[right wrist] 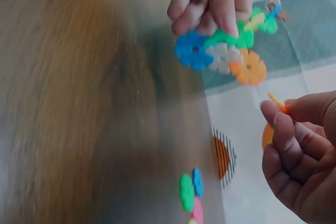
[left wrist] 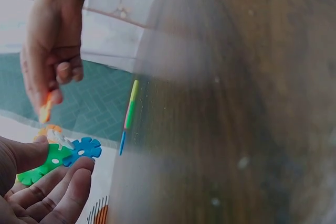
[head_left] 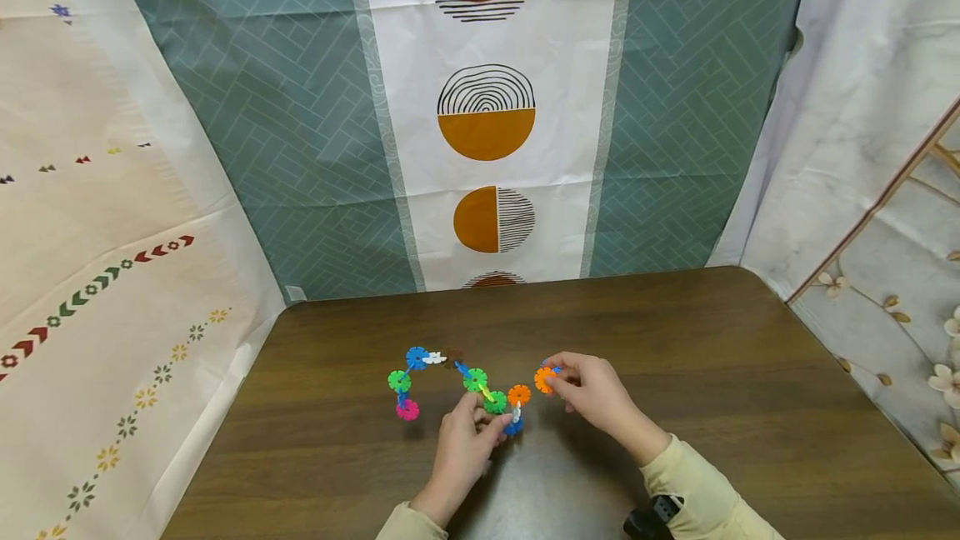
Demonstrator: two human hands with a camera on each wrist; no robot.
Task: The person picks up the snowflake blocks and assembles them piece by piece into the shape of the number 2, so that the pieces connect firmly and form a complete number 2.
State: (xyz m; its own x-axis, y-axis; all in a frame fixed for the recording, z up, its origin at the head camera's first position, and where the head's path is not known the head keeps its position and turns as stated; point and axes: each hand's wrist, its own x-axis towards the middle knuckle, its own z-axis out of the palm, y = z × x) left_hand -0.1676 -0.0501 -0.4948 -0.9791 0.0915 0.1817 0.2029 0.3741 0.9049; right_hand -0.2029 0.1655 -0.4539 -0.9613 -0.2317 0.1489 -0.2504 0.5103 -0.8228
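Note:
A chain of plastic snowflake discs [head_left: 450,382] in blue, green, pink, white and orange curves across the brown table [head_left: 675,340]. My left hand [head_left: 468,432] pinches the chain's near end by a green disc [head_left: 495,402], next to a blue disc [left wrist: 84,148] and a white one [right wrist: 223,57]. My right hand [head_left: 588,390] pinches a separate orange disc [head_left: 544,379] just right of the chain's orange end disc [head_left: 519,395]. The held orange disc [right wrist: 276,102] shows edge-on between my right fingertips [right wrist: 273,116].
Patterned cloths hang behind and to both sides of the table: teal and white at the back [head_left: 487,107], cream at left [head_left: 112,232], marbled white at right [head_left: 862,148]. A dark watch [head_left: 654,515] sits on my right wrist.

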